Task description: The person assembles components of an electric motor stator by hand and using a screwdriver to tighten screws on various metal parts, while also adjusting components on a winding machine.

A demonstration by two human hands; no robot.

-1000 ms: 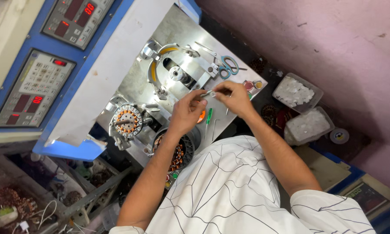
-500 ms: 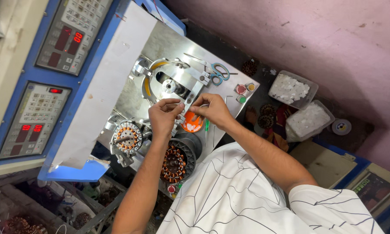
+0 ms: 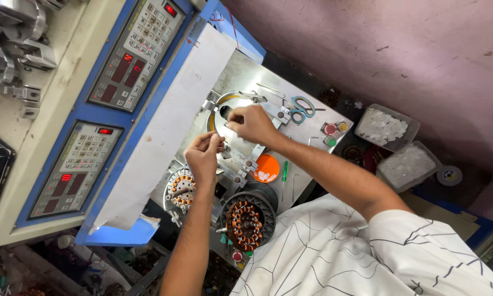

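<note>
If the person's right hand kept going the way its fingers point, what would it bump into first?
Probably the round metal ring fixture on the machine plate: the right hand points its fingers at the ring's opening. Depth is hard to judge from above.

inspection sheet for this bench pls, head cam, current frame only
Surface: metal machine plate, mostly covered with fixtures and small tools.
Job's things: round winding fixture under both hands; two copper-wound stators, one near the left wrist, one lower down.
Clutter: scissors, orange disc with white bits, green screwdriver, two trays of white pieces.
Grips: left hand pinched at fingertips, right hand pinched over the fixture; whatever they pinch is too small to tell.
Cables: thin red wire at the panel top.
Surroundings: blue control panels with red displays, pink wall.
</note>
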